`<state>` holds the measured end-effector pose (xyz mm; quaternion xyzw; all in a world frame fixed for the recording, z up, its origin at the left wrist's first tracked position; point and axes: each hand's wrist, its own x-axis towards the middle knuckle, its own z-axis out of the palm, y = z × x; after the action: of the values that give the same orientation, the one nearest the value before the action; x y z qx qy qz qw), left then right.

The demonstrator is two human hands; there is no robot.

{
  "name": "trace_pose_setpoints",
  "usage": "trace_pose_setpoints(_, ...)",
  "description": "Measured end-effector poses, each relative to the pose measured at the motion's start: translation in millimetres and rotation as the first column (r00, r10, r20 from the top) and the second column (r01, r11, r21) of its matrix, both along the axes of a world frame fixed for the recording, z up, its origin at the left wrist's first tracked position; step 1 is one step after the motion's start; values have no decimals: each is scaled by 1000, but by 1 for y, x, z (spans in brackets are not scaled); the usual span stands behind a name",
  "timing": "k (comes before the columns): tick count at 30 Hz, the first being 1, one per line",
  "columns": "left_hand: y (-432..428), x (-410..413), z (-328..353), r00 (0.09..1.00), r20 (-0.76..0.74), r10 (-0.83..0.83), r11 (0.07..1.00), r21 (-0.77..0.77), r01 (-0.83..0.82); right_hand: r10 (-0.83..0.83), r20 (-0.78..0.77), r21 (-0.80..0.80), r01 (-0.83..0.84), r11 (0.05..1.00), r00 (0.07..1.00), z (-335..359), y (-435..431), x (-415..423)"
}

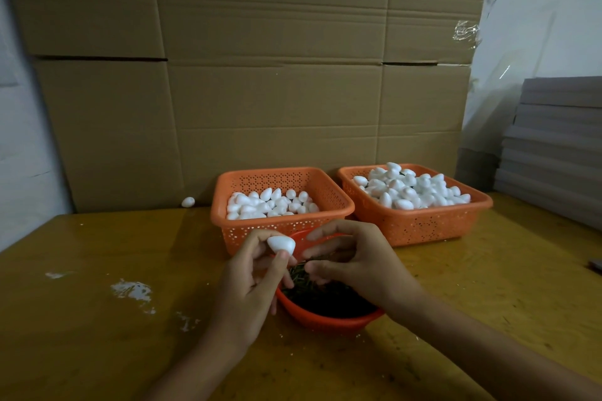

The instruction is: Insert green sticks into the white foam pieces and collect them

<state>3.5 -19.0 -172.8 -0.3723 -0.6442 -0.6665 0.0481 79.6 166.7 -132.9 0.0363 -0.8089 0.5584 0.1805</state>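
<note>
Over the red bowl [329, 324] at 6 o'clock, the left hand [257, 280] pinches one white foam egg [281, 244], and the right hand [355, 262] pinches what looks like one thin green stick [317, 258] near the egg. If the stick goes in crooked it may bend or poke out the side, and a hard squeeze may dent the soft egg. I count two orange baskets, the left basket [241, 238] at 12 o'clock and the right basket [423, 225] at 2 o'clock, both too full of eggs to count, and one stray egg [188, 202] at 10 o'clock.
</note>
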Motion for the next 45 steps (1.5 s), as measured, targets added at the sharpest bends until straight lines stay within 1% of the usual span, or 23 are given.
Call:
trace_pose_setpoints(7,0,0,-1,1000,-7,-4,1000,-16,4,0,-20,83,1,997,1000,0,0,1)
trace_pose_setpoints(15,1,-2,-3,1000,14,11,1000,-22,-11,-37,-86,125,47,991,996,0,0,3)
trace_pose_setpoints(21,1,-2,-4,1000,15,13,1000,-21,-13,-43,-93,70,50,996,995,1,0,3)
trace_pose_setpoints(28,0,-1,-2,1000,23,13,999,-32,-12,-35,-110,-40,31,999,993,3,1,5)
trace_pose_setpoints(31,0,0,-2,1000,-2,16,999,-41,-16,-28,-110,-83,19,996,994,4,1,5)
trace_pose_setpoints(35,0,2,1,997,-68,25,996,-79,-31,-2,-101,-101,-9,995,995,6,1,5)
trace_pose_setpoints(39,0,4,3,995,-99,31,997,-70,-38,-10,-108,-112,-2,994,994,7,2,4)
trace_pose_setpoints(41,0,4,4,995,-95,36,997,-69,-43,-10,-88,-148,-4,989,996,7,3,4)
trace_pose_setpoints(45,0,2,2,995,-85,45,995,-86,-52,44,4,-200,-42,979,999,9,7,5)
